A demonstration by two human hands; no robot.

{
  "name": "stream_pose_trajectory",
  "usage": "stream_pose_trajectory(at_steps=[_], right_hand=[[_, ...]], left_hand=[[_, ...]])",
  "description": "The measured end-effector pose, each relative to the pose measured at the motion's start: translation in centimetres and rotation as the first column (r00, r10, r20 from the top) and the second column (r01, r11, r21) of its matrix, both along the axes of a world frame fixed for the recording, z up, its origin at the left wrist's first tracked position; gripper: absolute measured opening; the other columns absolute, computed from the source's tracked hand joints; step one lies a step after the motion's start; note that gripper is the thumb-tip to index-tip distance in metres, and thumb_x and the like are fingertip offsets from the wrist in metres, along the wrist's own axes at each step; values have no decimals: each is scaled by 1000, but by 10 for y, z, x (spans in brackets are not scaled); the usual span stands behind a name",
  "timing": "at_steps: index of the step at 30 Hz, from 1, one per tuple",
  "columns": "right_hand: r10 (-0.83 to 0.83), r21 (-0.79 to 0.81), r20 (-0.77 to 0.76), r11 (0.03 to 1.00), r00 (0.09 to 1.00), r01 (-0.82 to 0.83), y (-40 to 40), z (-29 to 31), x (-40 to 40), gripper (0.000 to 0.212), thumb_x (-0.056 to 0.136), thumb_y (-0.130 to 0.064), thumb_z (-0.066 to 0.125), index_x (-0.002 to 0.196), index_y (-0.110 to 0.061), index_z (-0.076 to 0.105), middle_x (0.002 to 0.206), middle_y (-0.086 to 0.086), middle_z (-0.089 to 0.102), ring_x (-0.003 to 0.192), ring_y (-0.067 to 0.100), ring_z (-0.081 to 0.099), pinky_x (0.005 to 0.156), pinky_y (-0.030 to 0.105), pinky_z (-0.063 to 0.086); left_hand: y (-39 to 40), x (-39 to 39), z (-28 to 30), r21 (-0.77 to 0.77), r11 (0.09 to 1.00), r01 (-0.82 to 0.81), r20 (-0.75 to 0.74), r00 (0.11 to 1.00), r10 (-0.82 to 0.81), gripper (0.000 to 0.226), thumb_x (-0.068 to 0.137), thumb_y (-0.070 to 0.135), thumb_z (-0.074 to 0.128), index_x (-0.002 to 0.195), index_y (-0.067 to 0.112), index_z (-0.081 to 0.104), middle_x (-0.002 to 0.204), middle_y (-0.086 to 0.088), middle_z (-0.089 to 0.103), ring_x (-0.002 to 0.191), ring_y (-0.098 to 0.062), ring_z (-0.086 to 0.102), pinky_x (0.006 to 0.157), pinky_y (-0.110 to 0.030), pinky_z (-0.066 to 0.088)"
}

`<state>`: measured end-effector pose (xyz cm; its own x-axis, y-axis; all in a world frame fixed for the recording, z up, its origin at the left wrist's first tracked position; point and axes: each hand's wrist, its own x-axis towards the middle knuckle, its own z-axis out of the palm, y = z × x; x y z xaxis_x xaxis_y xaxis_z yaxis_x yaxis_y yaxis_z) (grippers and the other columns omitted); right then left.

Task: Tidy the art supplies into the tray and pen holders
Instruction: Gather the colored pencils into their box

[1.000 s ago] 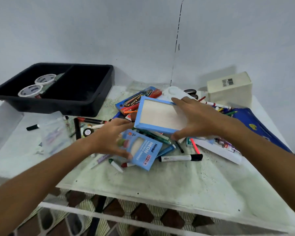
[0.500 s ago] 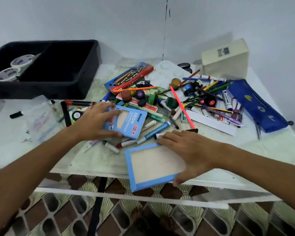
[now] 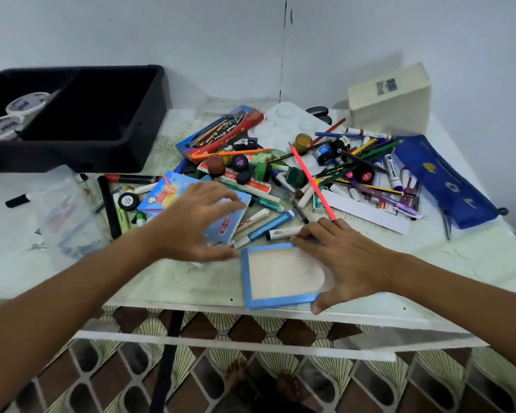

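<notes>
A pale table (image 3: 191,281) bears a black tray (image 3: 102,150) far left and a cream box (image 3: 390,99) far right. Pens (image 3: 268,228) and a blue packet (image 3: 161,195) litter its middle. A framed board (image 3: 280,275) lies at the near edge.

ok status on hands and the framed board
Left hand grips blue box. Right hand grips framed board, flat at table edge. Pens crowd behind.

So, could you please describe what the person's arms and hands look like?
The left hand and right hand are bare: no gloves, rings, watch or bracelets visible. Both forearms are uncovered to the frame's edge, with no sleeve in view.
</notes>
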<state>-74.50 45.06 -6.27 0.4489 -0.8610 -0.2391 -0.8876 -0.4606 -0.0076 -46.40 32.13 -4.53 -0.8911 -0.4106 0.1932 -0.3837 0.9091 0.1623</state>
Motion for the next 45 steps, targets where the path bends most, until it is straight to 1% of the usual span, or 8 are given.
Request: stream_pose_trajectory(at_steps=[12, 17, 20, 24, 28, 33, 37, 45], right_hand=[[21, -115, 67, 993, 998, -14, -6, -11, -16, 117, 59, -95, 38, 143, -14, 41, 127, 1, 41, 121, 20, 34, 103, 34, 27], [-27, -359, 408, 914, 912, 188, -11, -4, -16, 53, 89, -49, 59, 123, -8, 61, 111, 8, 60, 98, 23, 56, 78, 34, 46], [-241, -380, 503, 801, 830, 463, -28, 1, -22, 20, 88, -22, 67, 102, -7, 69, 95, 7, 62, 82, 28, 63, 60, 29, 40], [-541, -239, 404, 716, 738, 656, -51, 0, -26, 26, 90, -41, 61, 96, -16, 66, 97, -1, 59, 86, 22, 60, 62, 30, 38], [-624, -161, 347, 696, 700, 700, -63, -4, -17, 18, 92, -32, 57, 87, -16, 63, 96, 4, 62, 83, 27, 61, 63, 33, 45], [-523, -176, 532, 700, 665, 692, -69, 9, -5, 16, 94, -30, 57, 92, -16, 65, 89, -2, 62, 79, 18, 59, 65, 34, 48], [-332, -198, 653, 793, 681, 576, -84, 33, 26, 14, 91, -25, 60, 88, -12, 66, 80, 0, 58, 74, 20, 54, 63, 33, 41], [-221, -68, 844, 860, 489, 506, -163, 55, 50, 9, 88, -15, 67, 91, -7, 71, 77, -2, 65, 62, 5, 53, 63, 22, 43]], left_hand=[[31, -55, -32, -124, 970, 208, 157, 970, -188, 101, 65, 89, 49, 129, 11, 59, 117, -4, 57, 105, -23, 53, 88, -38, 35], [28, -60, -24, -70, 986, 153, 73, 986, -147, 82, 77, 81, 46, 122, 15, 63, 110, -1, 56, 99, -19, 50, 82, -35, 38], [20, -66, -20, -47, 997, 56, -29, 998, -58, 63, 89, 67, 43, 116, 15, 66, 108, -3, 59, 98, -21, 52, 81, -37, 41], [5, -76, -19, 63, 996, -68, -168, 983, 78, 52, 90, 55, 48, 109, 12, 70, 103, -5, 61, 94, -20, 53, 78, -41, 45], [-7, -88, -19, 241, 959, -151, -265, 940, 214, 40, 87, 43, 61, 106, 10, 70, 98, -4, 61, 92, -18, 54, 78, -35, 45], [-15, -106, -7, 508, 836, -208, -439, 772, 459, 9, 88, 21, 68, 94, 15, 69, 79, 2, 66, 70, -6, 58, 61, -23, 46], [-26, -115, 11, 829, 558, -23, -425, 622, 658, 7, 93, 23, 61, 95, 18, 66, 80, -3, 72, 69, -13, 65, 58, -22, 51], [-82, -55, 46, 914, 403, 43, -395, 310, 865, 17, 99, 14, 50, 90, 11, 63, 55, 1, 63, 58, -19, 66, 59, -37, 56]])
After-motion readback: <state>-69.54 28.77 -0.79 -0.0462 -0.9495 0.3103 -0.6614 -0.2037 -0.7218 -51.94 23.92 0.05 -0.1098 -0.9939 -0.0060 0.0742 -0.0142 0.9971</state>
